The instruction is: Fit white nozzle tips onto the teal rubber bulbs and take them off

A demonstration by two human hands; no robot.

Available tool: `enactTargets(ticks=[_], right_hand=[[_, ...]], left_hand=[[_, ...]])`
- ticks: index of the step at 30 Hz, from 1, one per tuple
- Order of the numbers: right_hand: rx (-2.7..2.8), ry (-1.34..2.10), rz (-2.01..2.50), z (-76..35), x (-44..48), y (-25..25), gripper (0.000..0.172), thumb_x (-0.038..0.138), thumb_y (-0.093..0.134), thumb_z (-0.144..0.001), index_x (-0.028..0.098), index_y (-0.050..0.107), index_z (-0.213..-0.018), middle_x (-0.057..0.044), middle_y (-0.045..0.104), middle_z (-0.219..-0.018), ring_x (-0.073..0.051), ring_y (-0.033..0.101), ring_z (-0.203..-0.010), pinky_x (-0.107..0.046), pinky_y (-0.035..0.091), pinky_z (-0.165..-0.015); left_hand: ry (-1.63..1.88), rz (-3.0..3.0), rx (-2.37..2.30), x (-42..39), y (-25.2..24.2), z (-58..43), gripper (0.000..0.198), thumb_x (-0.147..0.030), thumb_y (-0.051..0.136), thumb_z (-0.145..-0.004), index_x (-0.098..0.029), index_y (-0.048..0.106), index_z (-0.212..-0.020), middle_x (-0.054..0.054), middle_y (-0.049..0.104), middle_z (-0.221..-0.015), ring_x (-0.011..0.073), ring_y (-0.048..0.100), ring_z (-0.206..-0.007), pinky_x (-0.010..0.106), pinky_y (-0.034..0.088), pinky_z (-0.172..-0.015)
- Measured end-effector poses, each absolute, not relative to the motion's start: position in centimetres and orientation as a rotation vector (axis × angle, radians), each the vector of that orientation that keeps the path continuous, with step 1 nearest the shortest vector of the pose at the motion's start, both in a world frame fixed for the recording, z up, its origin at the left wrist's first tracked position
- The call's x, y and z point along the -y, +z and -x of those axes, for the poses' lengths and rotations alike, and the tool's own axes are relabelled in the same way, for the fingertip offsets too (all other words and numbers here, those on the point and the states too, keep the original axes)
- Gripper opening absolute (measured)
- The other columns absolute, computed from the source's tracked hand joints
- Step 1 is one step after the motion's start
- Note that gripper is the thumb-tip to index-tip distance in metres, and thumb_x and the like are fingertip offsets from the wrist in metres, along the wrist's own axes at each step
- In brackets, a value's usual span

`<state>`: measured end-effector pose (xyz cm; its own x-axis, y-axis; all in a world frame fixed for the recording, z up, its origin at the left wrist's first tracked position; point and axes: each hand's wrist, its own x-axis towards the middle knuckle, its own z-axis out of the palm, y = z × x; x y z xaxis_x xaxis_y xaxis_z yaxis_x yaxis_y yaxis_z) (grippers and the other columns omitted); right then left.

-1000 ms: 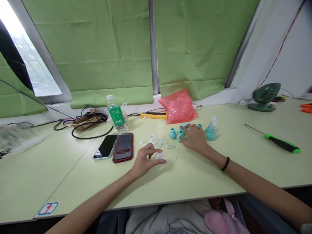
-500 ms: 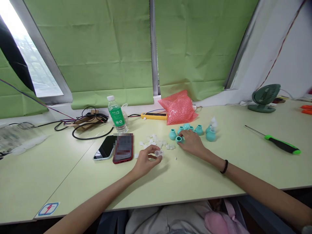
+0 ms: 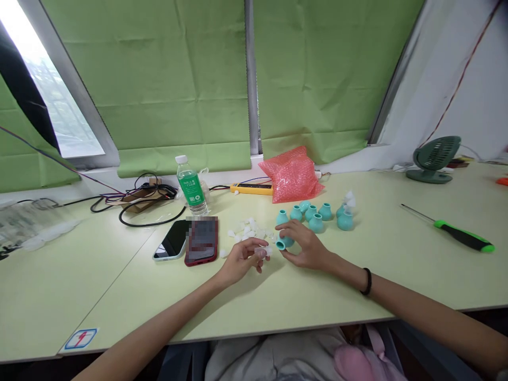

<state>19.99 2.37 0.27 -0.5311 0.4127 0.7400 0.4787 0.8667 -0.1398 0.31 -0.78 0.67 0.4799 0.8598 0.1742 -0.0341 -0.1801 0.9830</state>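
Observation:
Between the fingers of my left hand [image 3: 241,263] is a small translucent plastic fitting [image 3: 262,252], lying sideways. My right hand [image 3: 307,245] is closed round a teal rubber bulb [image 3: 284,242], its open neck tipped toward the fitting; the two stay a short way apart. Several more teal bulbs [image 3: 316,223] stand behind my right hand. To their right, a teal bulb [image 3: 345,220] stands beside clear plastic tips [image 3: 349,199]. Small white plastic pieces [image 3: 248,228] lie loose in a heap beyond my left hand.
Two phones [image 3: 202,241] lie left of the heap, with a water bottle [image 3: 191,185] behind. A pink bubble-wrap bag [image 3: 292,175] and yellow tool [image 3: 251,189] rest near the window. Rightward are a screwdriver [image 3: 462,234] and small green fan [image 3: 433,159]. Cables [image 3: 153,193] coil at back left.
My right hand has lifted a teal bulb from the group and brought it left and nearer, turning its neck sideways. My left hand has turned the fitting and moved slightly right.

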Motion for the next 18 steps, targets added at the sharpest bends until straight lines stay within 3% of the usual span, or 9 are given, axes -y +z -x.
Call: enactTargets(ticks=[7,14,18], right_hand=[[2.187,-0.193,0.492,-19.73,-2.07,0.19,0.02,0.017,0.055,-0.064,0.019,0.052,-0.084,-0.005,0.055,-0.08,-0.016,0.047,-0.072,-0.031,0.041,-0.065],[2.184,-0.188,0.414,-19.83,-1.73,0.12,0.021,0.019,0.055,-0.066,0.02,0.053,-0.087,-0.005,0.054,-0.077,-0.015,0.047,-0.069,-0.031,0.041,-0.065],[2.252,-0.211,0.426,-19.98,-1.47,0.27,0.021,0.02,0.054,-0.067,0.02,0.051,-0.088,-0.005,0.053,-0.078,-0.016,0.045,-0.071,-0.031,0.041,-0.063]], left_hand=[[0.963,-1.512,-0.786,0.82,0.98,-0.39,0.031,-0.027,0.062,-0.062,-0.009,0.053,-0.085,0.004,0.057,-0.068,0.0099,0.052,-0.057,0.026,0.045,-0.058],[0.809,-1.481,-0.791,0.79,1.01,-0.19,0.036,-0.035,0.059,-0.065,-0.008,0.053,-0.087,0.002,0.052,-0.057,0.0081,0.047,-0.047,0.023,0.041,-0.045],[0.672,-1.433,-0.768,0.93,0.98,-0.1,0.032,-0.039,0.053,-0.069,-0.009,0.054,-0.078,0.001,0.05,-0.057,0.0061,0.045,-0.046,0.02,0.039,-0.045]])
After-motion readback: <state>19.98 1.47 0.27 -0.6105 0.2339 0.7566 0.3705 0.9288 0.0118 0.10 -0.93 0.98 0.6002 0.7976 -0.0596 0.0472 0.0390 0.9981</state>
